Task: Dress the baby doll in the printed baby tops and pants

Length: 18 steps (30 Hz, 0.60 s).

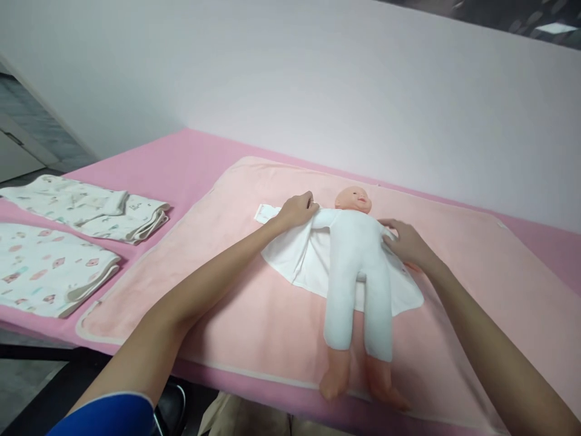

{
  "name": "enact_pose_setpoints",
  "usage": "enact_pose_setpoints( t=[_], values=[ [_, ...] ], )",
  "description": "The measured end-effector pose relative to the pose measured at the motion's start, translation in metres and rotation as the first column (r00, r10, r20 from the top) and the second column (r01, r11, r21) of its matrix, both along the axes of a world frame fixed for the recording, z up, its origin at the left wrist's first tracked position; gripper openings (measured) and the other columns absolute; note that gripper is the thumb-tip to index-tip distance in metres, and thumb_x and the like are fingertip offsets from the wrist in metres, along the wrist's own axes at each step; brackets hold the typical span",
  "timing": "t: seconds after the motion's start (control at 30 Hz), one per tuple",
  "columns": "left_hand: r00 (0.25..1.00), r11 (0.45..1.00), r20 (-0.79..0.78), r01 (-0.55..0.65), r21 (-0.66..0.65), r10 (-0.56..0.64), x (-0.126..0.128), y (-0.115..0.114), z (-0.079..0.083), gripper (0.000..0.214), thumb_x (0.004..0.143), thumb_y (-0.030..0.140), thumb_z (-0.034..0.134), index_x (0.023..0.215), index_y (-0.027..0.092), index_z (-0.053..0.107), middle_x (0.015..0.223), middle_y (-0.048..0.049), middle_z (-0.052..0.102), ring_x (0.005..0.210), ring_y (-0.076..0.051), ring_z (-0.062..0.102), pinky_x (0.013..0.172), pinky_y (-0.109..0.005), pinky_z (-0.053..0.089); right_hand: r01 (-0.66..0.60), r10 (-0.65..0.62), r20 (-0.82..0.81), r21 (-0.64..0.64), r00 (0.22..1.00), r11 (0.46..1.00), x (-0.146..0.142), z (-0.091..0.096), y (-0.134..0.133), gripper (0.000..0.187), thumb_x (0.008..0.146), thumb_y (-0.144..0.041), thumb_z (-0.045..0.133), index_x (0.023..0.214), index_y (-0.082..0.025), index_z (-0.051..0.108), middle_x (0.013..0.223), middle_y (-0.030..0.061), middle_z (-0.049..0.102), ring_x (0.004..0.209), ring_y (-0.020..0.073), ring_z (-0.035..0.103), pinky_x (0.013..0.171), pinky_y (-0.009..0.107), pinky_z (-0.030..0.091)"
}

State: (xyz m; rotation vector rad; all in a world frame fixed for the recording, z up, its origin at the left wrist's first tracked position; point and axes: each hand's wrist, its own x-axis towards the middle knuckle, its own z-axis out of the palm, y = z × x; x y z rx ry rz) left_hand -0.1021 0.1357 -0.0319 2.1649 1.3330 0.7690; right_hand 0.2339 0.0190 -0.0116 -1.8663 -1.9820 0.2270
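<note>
A baby doll [356, 266] in a white body lies on its back on a light pink blanket [254, 321], head toward the wall. Under it lies an opened white garment [299, 257], spread to both sides. My left hand [297, 210] is closed on the garment's sleeve at the doll's arm. My right hand [406, 242] rests on the doll's other side, fingers curled over the garment's edge by the torso. The doll's bare feet reach the near edge of the blanket.
The blanket covers a pink table [177, 160] set against a white wall. At the left lie two folded printed baby cloths [91, 209] [48, 269]. The table's front edge runs close to me, with dark floor below at the left.
</note>
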Motion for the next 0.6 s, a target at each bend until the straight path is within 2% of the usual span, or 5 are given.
enact_pose_setpoints(
  t=[0.07,0.13,0.33,0.43,0.6],
  values=[
    [1.000,1.000,-0.005,-0.011,0.019,0.011,0.005,0.001,0.000,0.016,0.101,0.031,0.048,0.088,0.026,0.042,0.079,-0.0013,0.062,0.074,-0.022,0.058,0.070,-0.034,0.036,-0.032,0.030,-0.029,-0.091,0.999,0.995,0.017,-0.011,-0.004,0.061,0.087,-0.042,0.066,0.146,-0.023,0.065,0.147,0.0154,0.074,0.130,0.0390,0.070,0.110,0.055,0.056],
    [1.000,1.000,0.004,-0.016,0.018,0.016,0.013,0.002,0.000,0.015,0.102,0.029,0.046,0.088,0.026,0.040,0.078,-0.0006,0.060,0.074,-0.022,0.057,0.071,-0.034,0.035,-0.054,0.055,0.002,-0.051,0.999,0.997,0.017,-0.020,0.001,0.068,0.085,-0.045,0.067,0.147,-0.020,0.063,0.148,0.0191,0.072,0.132,0.0415,0.069,0.112,0.057,0.055],
    [0.996,0.999,0.077,-0.040,-0.023,0.042,0.035,0.005,0.001,0.020,0.104,0.031,0.046,0.087,0.026,0.037,0.083,-0.0005,0.059,0.078,-0.021,0.055,0.075,-0.033,0.038,-0.154,0.159,-0.048,0.104,0.986,0.983,-0.015,-0.020,0.036,0.050,0.086,-0.032,0.057,0.134,-0.019,0.065,0.140,0.0168,0.074,0.127,0.0366,0.069,0.109,0.052,0.054],
    [0.999,0.999,0.032,-0.041,-0.013,0.041,0.032,-0.001,0.004,0.019,0.103,0.032,0.048,0.088,0.026,0.039,0.083,-0.0012,0.061,0.079,-0.023,0.057,0.077,-0.035,0.041,-0.132,0.130,0.017,0.147,0.991,0.980,-0.021,-0.026,0.032,0.048,0.085,-0.029,0.056,0.131,-0.018,0.066,0.134,0.0186,0.072,0.123,0.0386,0.065,0.107,0.055,0.052],
    [0.992,0.930,-0.064,-0.079,0.359,0.109,0.044,-0.026,0.021,0.009,0.096,0.030,0.061,0.097,0.023,0.055,0.109,-0.0108,0.072,0.112,-0.032,0.062,0.099,-0.045,0.045,-0.041,-0.025,0.127,0.495,0.992,0.868,-0.025,-0.055,-0.012,0.018,0.097,-0.029,0.056,0.110,-0.020,0.064,0.124,0.0194,0.068,0.114,0.0363,0.060,0.100,0.050,0.050]
  ],
)
